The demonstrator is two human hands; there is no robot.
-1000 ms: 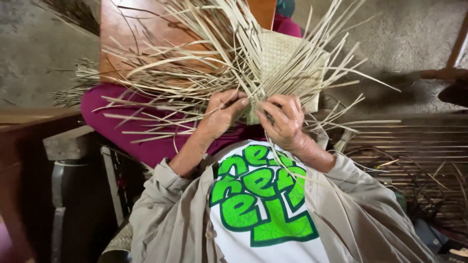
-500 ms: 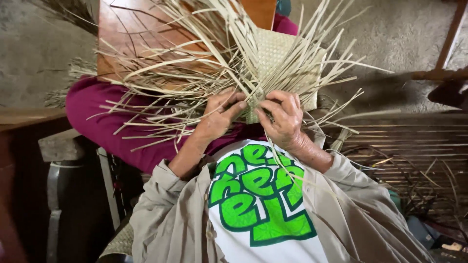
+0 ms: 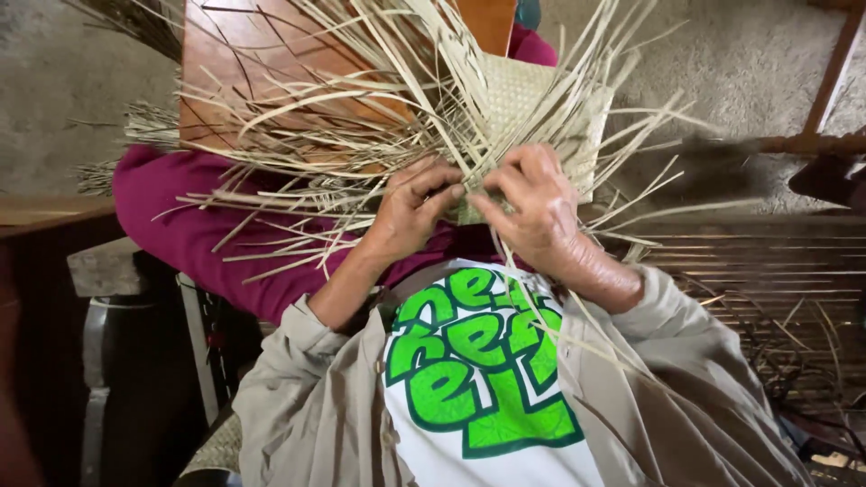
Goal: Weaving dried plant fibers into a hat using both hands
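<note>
Both hands meet at the near edge of the woven mat [image 3: 519, 99] — left hand [image 3: 410, 212] and right hand [image 3: 541, 207] each pinching pale straw strips [image 3: 343, 144], fingertips almost touching over the lap.

The magenta-trousered lap [image 3: 194, 239] carries a half-woven straw mat [image 3: 528, 99] (loose strips fanning outward).

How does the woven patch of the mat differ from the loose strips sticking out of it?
The woven patch is flat, tight and checkered; the loose strips fan out separately, long and curved. The left hand and right hand pinch at the woven patch's lower edge, while most loose strips hang free. Both are the same pale straw colour.
</note>
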